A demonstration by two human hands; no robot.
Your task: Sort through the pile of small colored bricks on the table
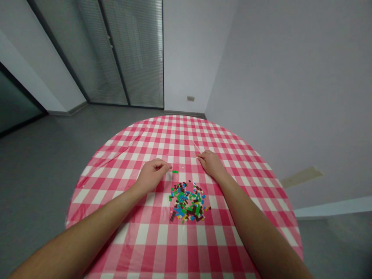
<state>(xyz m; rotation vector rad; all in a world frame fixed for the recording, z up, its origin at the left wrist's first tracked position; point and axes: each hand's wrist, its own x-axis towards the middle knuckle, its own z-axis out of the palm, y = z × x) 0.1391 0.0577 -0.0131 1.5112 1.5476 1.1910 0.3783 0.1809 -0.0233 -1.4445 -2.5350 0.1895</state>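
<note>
A loose pile of small toy building bricks point(187, 202) in green, blue, brown, white and yellow lies on the checked tablecloth between my forearms. Beyond the pile, a single green brick point(175, 171) rests apart from the others. My left hand point(152, 175) is just left of it, thumb and forefinger pinched together; whatever they hold is too small to name. On the other side, my right hand point(212, 164) is low over the cloth with its fingertips closed. A tiny pale speck shows at those fingertips, and I cannot make out its kind.
The round table wears a red-and-white checked cloth point(180, 131). Tiny pale bits point(167, 154) lie on it past my hands. A white wall point(290, 97) stands close on the right, and glass panels with blinds point(130, 50) are at the back left.
</note>
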